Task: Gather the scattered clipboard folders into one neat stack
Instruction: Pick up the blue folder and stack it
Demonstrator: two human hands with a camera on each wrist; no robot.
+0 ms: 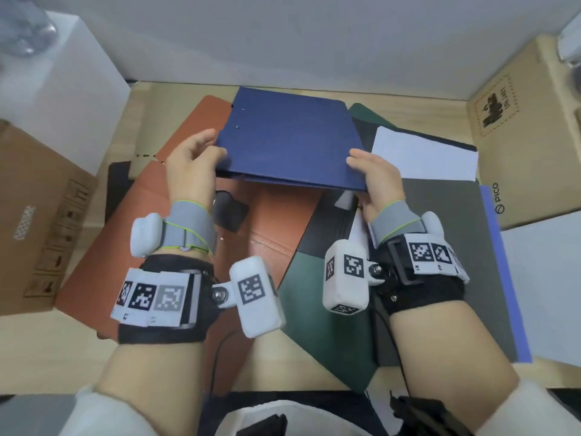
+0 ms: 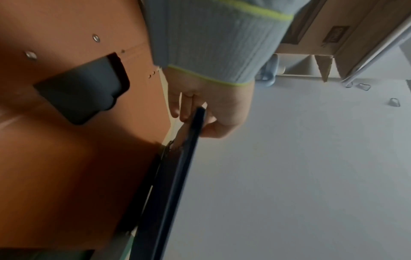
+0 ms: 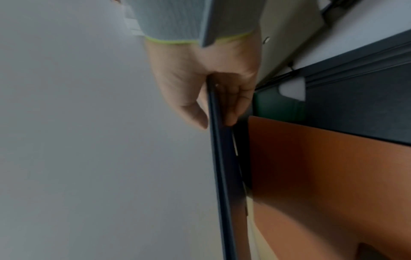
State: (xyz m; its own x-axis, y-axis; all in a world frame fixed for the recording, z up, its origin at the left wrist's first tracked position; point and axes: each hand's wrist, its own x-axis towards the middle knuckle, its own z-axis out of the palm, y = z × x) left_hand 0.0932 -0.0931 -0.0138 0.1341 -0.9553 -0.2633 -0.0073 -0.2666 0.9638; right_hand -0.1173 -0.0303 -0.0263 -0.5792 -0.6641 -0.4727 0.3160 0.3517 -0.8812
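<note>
Both my hands hold a closed navy blue clipboard folder (image 1: 289, 143) in the air above the desk. My left hand (image 1: 195, 155) pinches its near left corner, thumb on top. My right hand (image 1: 371, 171) pinches its near right corner in the same way. In the wrist views the blue folder (image 2: 175, 176) (image 3: 224, 167) shows edge-on between thumb and fingers. Below it lies an open orange folder (image 1: 270, 225) with a black clip (image 1: 229, 212). A dark green folder (image 1: 317, 309) and a grey folder (image 1: 446, 247) overlap on the right.
A folder with a white sheet (image 1: 424, 155) lies at the back right. Cardboard boxes stand at the left (image 1: 34, 215) and at the right (image 1: 522, 133). A white box (image 1: 66, 89) stands at the back left. The wooden desk (image 1: 41, 350) shows at the near left.
</note>
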